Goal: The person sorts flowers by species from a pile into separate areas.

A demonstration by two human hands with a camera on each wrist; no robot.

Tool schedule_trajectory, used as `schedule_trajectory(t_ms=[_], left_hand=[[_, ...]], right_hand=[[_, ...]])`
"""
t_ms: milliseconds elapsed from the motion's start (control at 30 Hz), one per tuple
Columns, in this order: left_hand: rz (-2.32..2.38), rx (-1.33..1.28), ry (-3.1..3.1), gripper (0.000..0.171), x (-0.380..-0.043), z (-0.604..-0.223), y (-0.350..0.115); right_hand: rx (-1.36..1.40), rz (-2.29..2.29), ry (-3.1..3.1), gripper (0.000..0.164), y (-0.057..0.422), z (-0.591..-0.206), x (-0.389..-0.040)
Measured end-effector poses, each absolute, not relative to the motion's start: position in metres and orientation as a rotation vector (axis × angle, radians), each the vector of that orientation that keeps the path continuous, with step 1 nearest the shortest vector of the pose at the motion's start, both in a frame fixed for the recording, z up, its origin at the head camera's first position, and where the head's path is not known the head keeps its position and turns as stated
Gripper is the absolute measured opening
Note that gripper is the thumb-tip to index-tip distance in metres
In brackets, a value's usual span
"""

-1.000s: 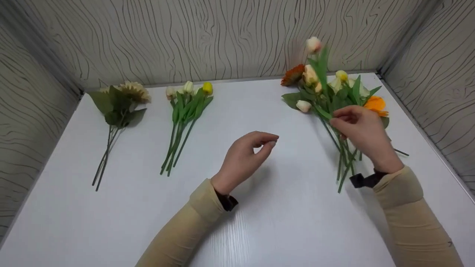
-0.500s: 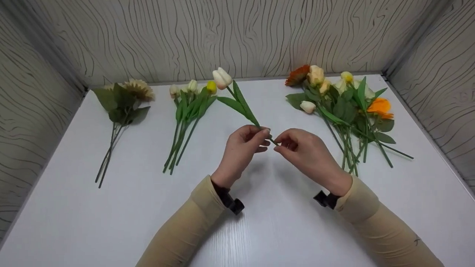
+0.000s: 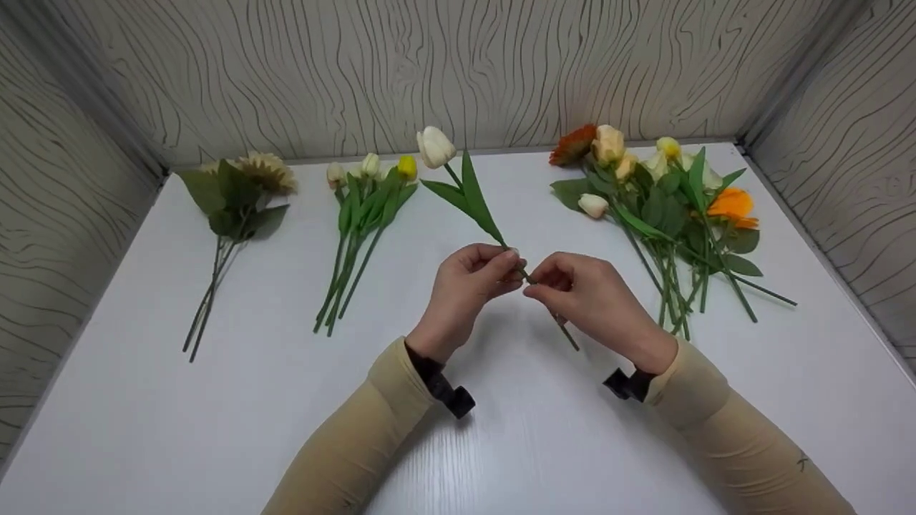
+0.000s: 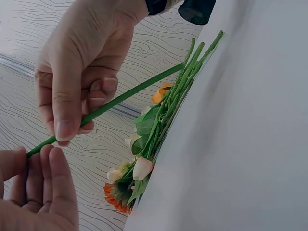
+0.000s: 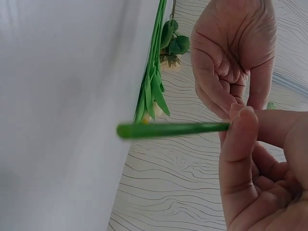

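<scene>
A white tulip [image 3: 436, 148] with green leaves is held slanting over the middle of the table, its bloom toward the back wall. My left hand [image 3: 469, 293] pinches its stem just under the leaves. Lower on the same stem, thumb and fingers of my right hand [image 3: 597, 300] pinch it, close beside the left fingertips. The cut end of the stem [image 5: 168, 130] sticks out past the right fingers in the right wrist view. In the left wrist view both hands are on the green stem [image 4: 120, 98].
Several tulips [image 3: 358, 214] lie left of centre, and cream flowers with dark leaves [image 3: 240, 193] farther left. A mixed pile of flowers [image 3: 665, 200] lies at the right. A patterned wall [image 3: 472, 71] closes off the back of the white table [image 3: 236, 429].
My right hand has brought the tulip from the right pile to the middle, and my left hand has taken its stem. Since half a second ago, the bloom has turned slightly and the stem end shows.
</scene>
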State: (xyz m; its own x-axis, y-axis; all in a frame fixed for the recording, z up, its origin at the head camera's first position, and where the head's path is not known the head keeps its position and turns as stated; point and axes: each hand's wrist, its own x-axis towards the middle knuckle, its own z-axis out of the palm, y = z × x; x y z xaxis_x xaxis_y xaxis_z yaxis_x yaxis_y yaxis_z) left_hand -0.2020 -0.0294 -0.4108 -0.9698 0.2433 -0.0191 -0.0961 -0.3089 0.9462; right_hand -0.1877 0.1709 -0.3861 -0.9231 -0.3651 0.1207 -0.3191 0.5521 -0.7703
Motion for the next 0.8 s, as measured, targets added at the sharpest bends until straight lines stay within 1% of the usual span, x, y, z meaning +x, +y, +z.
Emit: schedule_trajectory(t_ms=[167, 400, 800], left_hand=[[2.345, 0.154, 1.726, 0.025, -0.2034, -0.4117, -0.0295], [2.333, 0.131, 1.712, 0.032, -0.2043, -0.4124, -0.0302], [2.340, 0.075, 1.589, 0.023, -0.2079, -0.4145, -0.0345]], right_hand=[[-0.500, -1.346, 2.580, 0.012, 0.1711, -0.3881, -0.1910], [-0.535, -1.394, 2.533, 0.015, 0.1702, -0.3923, -0.1932], [-0.587, -1.439, 2.512, 0.015, 0.1668, -0.3947, -0.1927]])
